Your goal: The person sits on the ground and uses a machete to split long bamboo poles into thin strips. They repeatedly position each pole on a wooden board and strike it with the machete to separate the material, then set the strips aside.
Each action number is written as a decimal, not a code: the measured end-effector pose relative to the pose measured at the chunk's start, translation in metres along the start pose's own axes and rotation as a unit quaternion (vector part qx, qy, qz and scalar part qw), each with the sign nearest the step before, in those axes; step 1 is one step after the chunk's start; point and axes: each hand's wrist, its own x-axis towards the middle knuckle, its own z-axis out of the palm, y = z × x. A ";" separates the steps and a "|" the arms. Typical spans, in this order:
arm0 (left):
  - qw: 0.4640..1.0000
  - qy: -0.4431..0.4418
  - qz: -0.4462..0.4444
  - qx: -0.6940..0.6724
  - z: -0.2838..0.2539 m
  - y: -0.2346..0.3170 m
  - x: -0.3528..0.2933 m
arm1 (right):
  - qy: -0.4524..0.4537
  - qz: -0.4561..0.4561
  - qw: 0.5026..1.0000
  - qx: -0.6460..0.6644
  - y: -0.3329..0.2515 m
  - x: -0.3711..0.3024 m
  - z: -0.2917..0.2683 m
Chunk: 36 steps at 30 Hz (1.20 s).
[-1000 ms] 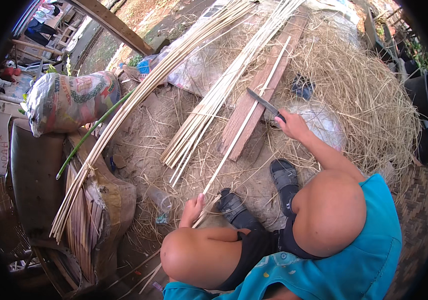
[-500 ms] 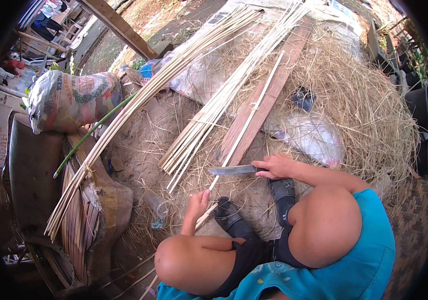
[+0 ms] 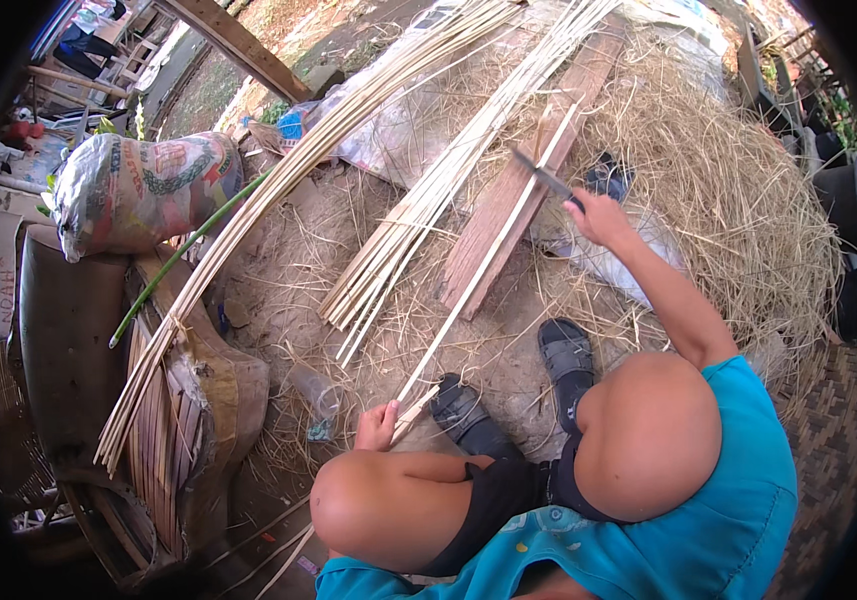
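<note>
Straw (image 3: 748, 190) is partly covering the board (image 3: 474, 250) at upper centre. Over it the strip (image 3: 492, 250) is slanting, its near end hiding in the left hand (image 3: 378, 427), fingers clamped, lower centre. The right hand's (image 3: 603, 218) fingers are gripping the blurred knife (image 3: 544, 178).

1 L hand (image 3: 377, 427) & 1 R hand (image 3: 601, 216), so 2 tot. 1 knife (image 3: 545, 180), 1 held strip (image 3: 432, 346), 1 plank (image 3: 476, 242). 1 long bundle (image 3: 238, 240) & 1 paler bundle (image 3: 428, 210) of strips, so 2; no. of pcs in each can't be told, too much overlap. 1 green stalk (image 3: 173, 262), 1 stuffed sack (image 3: 148, 190). 1 L sandal (image 3: 464, 408) & 1 R sandal (image 3: 564, 350), so 2. 1 clear cup (image 3: 314, 390), 1 straw heap (image 3: 738, 190).
</note>
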 end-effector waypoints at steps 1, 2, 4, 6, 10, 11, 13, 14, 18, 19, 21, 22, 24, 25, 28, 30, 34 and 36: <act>1.000 0.013 0.000 0.005 -0.002 -0.002 0.003 | 0.001 -0.021 1.000 -0.009 0.003 0.017 -0.013; 1.000 0.024 -0.005 0.017 -0.010 -0.007 -0.003 | -0.003 -0.038 0.999 -0.011 0.004 0.025 -0.018; 0.998 0.020 -0.052 0.037 -0.022 -0.022 -0.042 | -0.054 -0.057 0.997 -0.014 0.015 -0.001 -0.001; 0.996 0.040 -0.070 0.038 -0.030 -0.008 -0.040 | 0.094 0.202 0.975 0.027 0.106 0.027 -0.020; 0.996 0.009 -0.087 0.006 -0.034 -0.031 -0.046 | 0.103 0.133 0.983 0.071 0.062 0.005 -0.043; 0.998 0.020 -0.062 0.020 -0.020 -0.040 -0.035 | 0.092 0.102 0.987 0.082 0.049 -0.010 -0.038; 0.998 0.035 -0.006 0.047 0.003 -0.043 -0.008 | -0.003 0.040 0.993 0.115 0.008 -0.040 -0.019; 0.997 0.038 0.033 0.057 0.020 -0.028 0.014 | -0.016 0.011 0.995 0.096 0.004 -0.056 0.001; 0.973 0.051 0.191 0.117 0.048 0.078 0.069 | -0.165 -0.124 0.969 0.138 -0.110 -0.136 0.023; 0.970 0.044 0.197 0.132 0.054 0.080 0.075 | -0.200 -0.218 0.947 0.127 -0.127 -0.157 0.024; 0.964 0.046 0.200 0.168 0.052 0.077 0.085 | -0.244 -0.282 0.927 0.039 -0.140 -0.146 0.014; 0.964 0.039 0.179 0.193 0.050 0.081 0.077 | -0.159 -0.187 0.967 0.064 -0.105 -0.123 0.027; 0.960 0.039 0.190 0.202 0.043 0.055 0.060 | -0.049 -0.023 0.997 0.057 -0.022 -0.048 0.018; 0.958 0.030 0.197 0.208 0.039 0.046 0.054 | -0.030 0.077 0.994 0.068 0.011 -0.020 0.000; 0.977 0.002 0.152 0.152 0.034 0.055 0.056 | 0.085 0.112 0.990 0.012 0.051 0.013 -0.023; 0.985 -0.031 0.132 0.108 0.037 0.054 0.061 | 0.015 0.086 0.992 0.090 0.011 -0.009 -0.020; 0.990 -0.058 0.119 0.039 0.042 0.084 0.093 | -0.205 -0.230 0.946 0.097 -0.128 -0.132 0.009; 0.986 -0.032 0.154 0.054 0.044 0.072 0.086 | -0.208 -0.217 0.949 0.089 -0.126 -0.138 0.002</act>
